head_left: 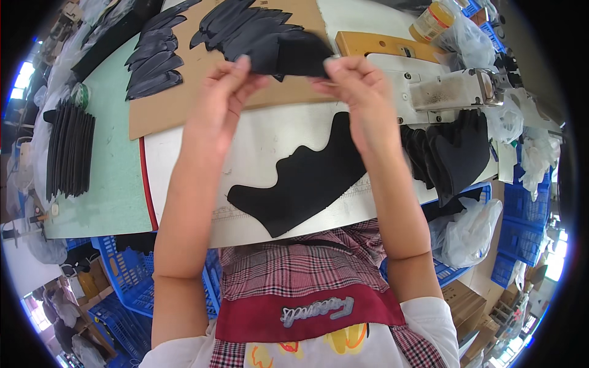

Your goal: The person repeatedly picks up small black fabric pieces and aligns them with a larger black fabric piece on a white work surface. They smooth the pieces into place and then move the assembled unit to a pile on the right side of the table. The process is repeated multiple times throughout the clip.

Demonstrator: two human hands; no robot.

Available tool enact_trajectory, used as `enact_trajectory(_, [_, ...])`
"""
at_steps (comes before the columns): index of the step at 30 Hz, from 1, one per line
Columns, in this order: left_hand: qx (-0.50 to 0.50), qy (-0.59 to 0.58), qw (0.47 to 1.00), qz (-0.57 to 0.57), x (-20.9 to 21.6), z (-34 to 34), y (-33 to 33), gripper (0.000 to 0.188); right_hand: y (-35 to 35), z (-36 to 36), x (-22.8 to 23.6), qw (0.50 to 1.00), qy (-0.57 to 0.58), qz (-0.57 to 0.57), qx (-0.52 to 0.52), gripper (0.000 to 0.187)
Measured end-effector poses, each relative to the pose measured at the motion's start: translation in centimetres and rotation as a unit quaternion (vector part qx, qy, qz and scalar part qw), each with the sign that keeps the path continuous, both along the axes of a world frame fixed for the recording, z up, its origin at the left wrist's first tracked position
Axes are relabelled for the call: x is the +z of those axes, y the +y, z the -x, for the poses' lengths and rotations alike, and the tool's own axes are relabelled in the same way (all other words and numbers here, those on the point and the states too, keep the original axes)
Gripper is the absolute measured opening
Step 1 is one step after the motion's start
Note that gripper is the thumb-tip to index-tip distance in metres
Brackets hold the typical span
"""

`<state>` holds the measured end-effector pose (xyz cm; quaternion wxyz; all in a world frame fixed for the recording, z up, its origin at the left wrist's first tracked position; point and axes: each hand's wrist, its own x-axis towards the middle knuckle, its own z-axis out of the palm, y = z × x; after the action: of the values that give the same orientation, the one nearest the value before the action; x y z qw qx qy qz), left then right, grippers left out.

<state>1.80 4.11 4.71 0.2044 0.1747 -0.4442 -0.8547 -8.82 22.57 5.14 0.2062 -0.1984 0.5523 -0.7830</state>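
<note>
Between my two hands a black fabric piece [300, 54] is stretched out above a brown cardboard sheet. My left hand [232, 83] pinches its left end between thumb and fingers. At its right end my right hand [353, 80] is closed on the edge in the same way; both hands are a little blurred. Nearer to me, a larger black fabric cutout [300, 175] with a wavy upper edge lies flat on the white tabletop [264, 138], partly under my right forearm. Overlapping dark glossy pieces [236, 24] are spread on the cardboard [165, 113] behind my hands.
At the right stands a sewing machine [451, 92], with a stack of black fabric pieces [454, 153] in front of it. Another black stack [70, 150] sits on the green surface at the left. Blue crates [126, 276] are below the table; a jar [432, 21] stands far right.
</note>
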Motion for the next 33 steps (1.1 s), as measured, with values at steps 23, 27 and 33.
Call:
enact_trajectory(23, [0.22,-0.132,0.754,0.605,-1.1,-5.3,-3.6,0.037,4.8,-2.4,4.2,0.991,0.067,-0.112,0.037,0.016])
enact_trajectory(27, [-0.11,-0.085,0.717,0.683,1.0,-10.2,6.8,0.05,5.6,-3.3,5.1,0.983,0.081,-0.137,0.093,0.017])
enact_trajectory(33, [-0.136,-0.096,0.679,0.715,-1.9,-11.2,6.0,0.056,7.1,-4.0,5.6,0.979,0.079,-0.147,0.114,0.017])
